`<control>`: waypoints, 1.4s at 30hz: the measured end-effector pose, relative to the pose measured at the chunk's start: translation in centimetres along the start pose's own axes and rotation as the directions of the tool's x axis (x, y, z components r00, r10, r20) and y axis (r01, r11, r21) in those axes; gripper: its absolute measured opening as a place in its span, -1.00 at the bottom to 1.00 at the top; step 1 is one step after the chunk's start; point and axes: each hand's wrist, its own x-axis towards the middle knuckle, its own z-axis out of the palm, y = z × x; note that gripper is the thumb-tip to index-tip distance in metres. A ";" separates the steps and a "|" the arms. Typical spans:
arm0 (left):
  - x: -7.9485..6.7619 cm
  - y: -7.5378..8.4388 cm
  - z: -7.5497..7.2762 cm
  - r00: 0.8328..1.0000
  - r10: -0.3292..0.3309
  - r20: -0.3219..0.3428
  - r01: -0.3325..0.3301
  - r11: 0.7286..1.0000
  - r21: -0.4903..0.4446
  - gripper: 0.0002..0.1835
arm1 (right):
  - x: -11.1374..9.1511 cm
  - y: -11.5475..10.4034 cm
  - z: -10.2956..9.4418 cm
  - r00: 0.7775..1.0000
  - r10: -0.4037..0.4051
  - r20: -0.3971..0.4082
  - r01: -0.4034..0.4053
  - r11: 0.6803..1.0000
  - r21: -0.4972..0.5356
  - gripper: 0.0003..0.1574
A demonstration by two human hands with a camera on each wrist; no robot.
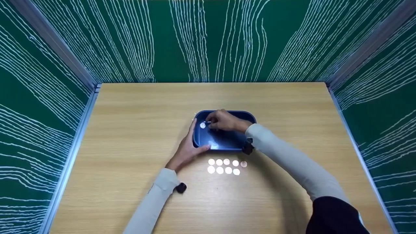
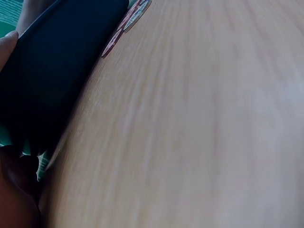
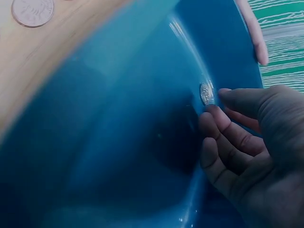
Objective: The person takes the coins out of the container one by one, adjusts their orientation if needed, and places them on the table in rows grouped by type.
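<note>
A dark blue rectangular tray (image 1: 224, 150) with rounded corners rests on the table. My left hand (image 1: 188, 148) grips its left end, thumb on the near rim and fingers along the side wall. Inside the tray, a silvery coin (image 1: 202, 125) lies near the left end. My right hand (image 1: 224, 120) reaches in over the right side, its thumb and forefinger pinching a thin bright coin edge (image 1: 207, 122). In the right wrist view a coin (image 3: 205, 93) shows right at the thumb and forefinger tips. The other fingers curl beneath.
In front of the tray, several coins (image 1: 228, 170) lie in two rows on the wooden table (image 1: 136, 130). One at the right end looks copper-coloured. Green panels (image 1: 214, 39) with white wavy lines stand behind and on both sides, with metal rails along the table's side edges.
</note>
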 end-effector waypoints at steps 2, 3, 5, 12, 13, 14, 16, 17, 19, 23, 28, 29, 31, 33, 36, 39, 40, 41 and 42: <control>0.0 0.0 0.0 1.000 0.005 0.000 -0.005 1.000 -0.005 0.35 | 0.3 -0.1 0.3 1.000 -0.016 0.000 0.016 1.000 -0.006 -0.61; 0.0 0.0 0.0 1.000 0.007 0.001 -0.007 1.000 -0.008 0.35 | 0.5 -0.2 0.4 1.000 -0.021 0.000 0.021 1.000 -0.008 -0.61; 0.0 0.1 0.0 1.000 0.011 0.002 -0.011 1.000 -0.009 0.34 | 0.7 -0.4 0.7 0.999 -0.036 -0.003 0.036 0.999 -0.018 -0.62; 0.0 0.2 0.0 1.000 0.018 -0.004 -0.018 1.000 0.002 0.34 | 1.5 -0.8 1.4 0.999 -0.046 -0.003 0.045 0.996 -0.074 -0.68; 0.0 0.2 0.0 1.000 0.019 -0.003 -0.019 1.000 0.003 0.34 | 1.6 -0.8 1.5 0.999 -0.040 -0.002 0.040 0.996 -0.086 -0.69; 0.0 0.1 0.1 1.000 0.019 -0.003 -0.019 1.000 0.004 0.35 | 1.6 -0.9 1.6 0.999 -0.036 -0.003 0.036 0.994 -0.100 -0.69; 0.0 0.1 0.1 1.000 0.021 0.001 -0.021 1.000 0.004 0.35 | 1.6 -1.0 1.8 1.000 -0.025 -0.005 0.025 0.992 -0.126 -0.69; 0.0 0.1 0.1 1.000 0.021 0.001 -0.021 1.000 0.004 0.35 | 1.6 -1.1 1.8 1.000 -0.022 -0.006 0.021 0.990 -0.138 -0.68; 0.0 0.0 0.1 1.000 0.024 0.000 -0.024 1.000 0.000 0.35 | 1.6 -1.3 1.9 1.000 -0.020 -0.008 0.018 0.987 -0.160 -0.66; -0.1 0.0 0.1 1.000 0.019 -0.004 -0.019 1.000 -0.011 0.34 | 1.8 -1.8 1.6 0.999 -0.038 0.012 0.040 0.981 -0.189 -0.66; -0.1 0.0 0.0 1.000 0.009 -0.006 -0.010 1.000 -0.016 0.35 | 1.9 -2.1 1.0 0.994 -0.084 0.067 0.098 0.967 -0.236 -0.72; -0.1 0.0 0.0 1.000 0.010 -0.008 -0.010 1.000 -0.014 0.35 | 2.0 -2.1 0.9 0.992 -0.098 0.078 0.114 0.964 -0.242 -0.72; 0.0 0.0 0.0 1.000 0.016 -0.010 -0.016 1.000 -0.013 0.35 | 2.1 -2.0 0.7 0.987 -0.130 0.096 0.150 0.957 -0.249 -0.74; 0.1 -0.1 0.1 1.000 0.024 -0.013 -0.024 1.000 -0.015 0.34 | 2.2 -1.8 0.7 0.981 -0.165 0.104 0.186 0.951 -0.249 -0.76; 0.1 -0.1 0.1 0.999 0.033 -0.013 -0.034 0.999 -0.019 0.34 | 2.2 -1.5 0.7 0.974 -0.199 0.107 0.220 0.944 -0.246 -0.79; 0.1 -0.1 0.2 0.999 0.033 -0.018 -0.034 0.999 -0.027 0.33 | 2.2 -1.3 0.8 0.977 -0.182 0.114 0.206 0.943 -0.260 -0.80; 0.0 -0.2 0.2 0.999 0.032 -0.019 -0.032 0.999 -0.029 0.33 | 2.2 -1.3 0.8 0.980 -0.164 0.116 0.190 0.945 -0.266 -0.81; 0.0 -0.2 0.2 0.999 0.030 -0.021 -0.030 0.999 -0.032 0.33 | 2.2 -1.3 0.8 0.983 -0.145 0.117 0.172 0.946 -0.276 -0.82; 0.0 -0.2 0.2 0.999 0.028 -0.022 -0.029 0.999 -0.033 0.33 | 2.2 -1.3 0.8 0.985 -0.123 0.118 0.152 0.948 -0.280 -0.83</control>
